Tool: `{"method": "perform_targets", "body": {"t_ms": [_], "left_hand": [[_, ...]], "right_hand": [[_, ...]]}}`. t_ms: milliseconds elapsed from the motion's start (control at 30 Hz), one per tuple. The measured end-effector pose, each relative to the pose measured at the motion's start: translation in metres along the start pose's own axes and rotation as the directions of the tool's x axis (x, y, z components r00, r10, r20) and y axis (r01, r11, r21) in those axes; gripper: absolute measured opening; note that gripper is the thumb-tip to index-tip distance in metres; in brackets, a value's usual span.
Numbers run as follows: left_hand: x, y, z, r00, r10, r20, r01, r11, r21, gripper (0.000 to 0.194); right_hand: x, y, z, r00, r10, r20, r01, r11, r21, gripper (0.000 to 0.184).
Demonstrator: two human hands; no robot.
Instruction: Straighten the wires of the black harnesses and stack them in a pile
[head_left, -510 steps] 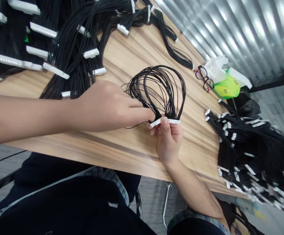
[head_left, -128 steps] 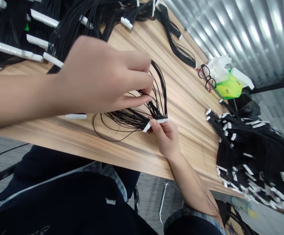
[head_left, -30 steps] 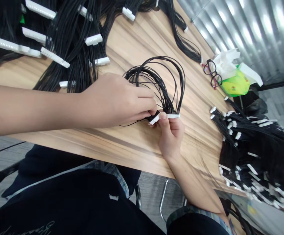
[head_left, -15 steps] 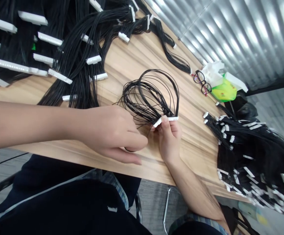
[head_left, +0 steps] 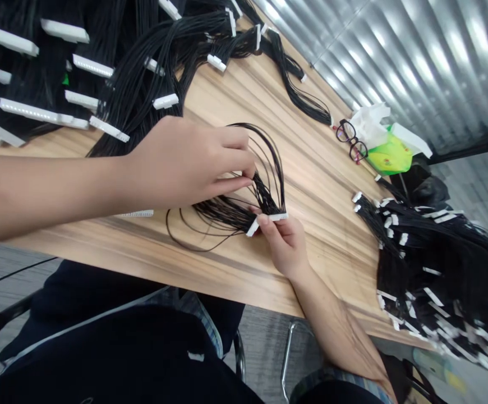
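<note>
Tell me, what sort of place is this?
Probably a workshop for cables. Heaps of black wires with white connectors lie towards both ends of a wooden table, the person's right hand holds another wire bundle, and ribbed metal stands beyond.

On the wood-grain tabletop [head_left: 235,95], toward its far right edge, a pair of black-framed glasses [head_left: 352,141] lies just beside a crumpled white plastic bag [head_left: 370,124] and a bright green packet [head_left: 389,157], with a dark, bulky item [head_left: 424,188], too dim to identify, next to the packet. Beyond that edge rises a corrugated silvery wall [head_left: 399,62], its ridges streaked with bright reflections. Below the near edge, a bent chrome tube [head_left: 286,359] stands above grey, streaked flooring [head_left: 263,336], and a thin black cable [head_left: 14,274] slants across the left side.
</note>
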State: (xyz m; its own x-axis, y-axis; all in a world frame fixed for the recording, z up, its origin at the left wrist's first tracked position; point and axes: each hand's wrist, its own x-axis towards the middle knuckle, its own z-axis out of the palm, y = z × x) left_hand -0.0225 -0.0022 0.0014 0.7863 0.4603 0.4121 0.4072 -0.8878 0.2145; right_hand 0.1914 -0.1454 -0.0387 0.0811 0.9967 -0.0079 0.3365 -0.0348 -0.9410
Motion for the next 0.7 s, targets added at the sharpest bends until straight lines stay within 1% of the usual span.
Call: {"method": "perform_targets", "body": {"t_ms": [100, 167, 233, 300, 367, 400, 467, 500, 567, 633, 700], "left_hand": [[0.000, -0.003, -0.006, 0.997, 0.071, -0.004, -0.071, 0.997, 0.041, 0.040], [0.001, -0.008, -0.010, 0.993, 0.118, -0.008, -0.117, 0.993, 0.031, 0.042], [0.002, -0.015, -0.011, 0.981, 0.195, -0.017, -0.195, 0.981, 0.001, 0.046], [0.003, -0.021, -0.011, 0.957, 0.290, -0.016, -0.291, 0.955, -0.055, 0.045], [0.005, -0.024, -0.010, 0.921, 0.389, -0.028, -0.390, 0.914, -0.114, 0.041], [0.005, -0.025, -0.009, 0.903, 0.428, -0.028, -0.427, 0.892, -0.149, 0.039], [0.006, -0.024, -0.007, 0.884, 0.468, -0.001, -0.457, 0.862, -0.218, 0.036], [0.007, -0.023, -0.005, 0.882, 0.472, 0.023, -0.450, 0.854, -0.262, 0.035], [0.008, -0.021, -0.001, 0.890, 0.449, 0.086, -0.384, 0.836, -0.392, 0.038], [0.010, -0.020, 0.004, 0.912, 0.395, 0.111, -0.281, 0.799, -0.532, 0.041], [0.011, -0.019, 0.009, 0.932, 0.346, 0.108, -0.201, 0.740, -0.642, 0.037]], "right_hand": [[0.003, -0.004, -0.004, 0.988, -0.004, 0.152, -0.001, 1.000, 0.031, 0.039], [0.005, -0.008, -0.006, 0.974, -0.005, 0.225, -0.010, 0.998, 0.068, 0.042], [0.007, -0.012, -0.008, 0.955, 0.001, 0.298, -0.032, 0.995, 0.098, 0.044], [0.009, -0.015, -0.010, 0.929, 0.010, 0.370, -0.056, 0.992, 0.114, 0.045], [0.010, -0.017, -0.011, 0.903, 0.004, 0.429, -0.060, 0.991, 0.118, 0.045], [0.010, -0.017, -0.011, 0.894, -0.009, 0.447, -0.046, 0.992, 0.113, 0.045], [0.010, -0.017, -0.012, 0.885, -0.049, 0.463, 0.007, 0.996, 0.094, 0.044], [0.011, -0.017, -0.011, 0.882, -0.069, 0.467, 0.036, 0.996, 0.078, 0.045], [0.011, -0.017, -0.011, 0.876, -0.087, 0.475, 0.074, 0.996, 0.046, 0.047], [0.011, -0.018, -0.010, 0.875, -0.075, 0.478, 0.063, 0.997, 0.041, 0.048], [0.011, -0.018, -0.009, 0.882, -0.050, 0.468, 0.025, 0.998, 0.059, 0.050]]}}
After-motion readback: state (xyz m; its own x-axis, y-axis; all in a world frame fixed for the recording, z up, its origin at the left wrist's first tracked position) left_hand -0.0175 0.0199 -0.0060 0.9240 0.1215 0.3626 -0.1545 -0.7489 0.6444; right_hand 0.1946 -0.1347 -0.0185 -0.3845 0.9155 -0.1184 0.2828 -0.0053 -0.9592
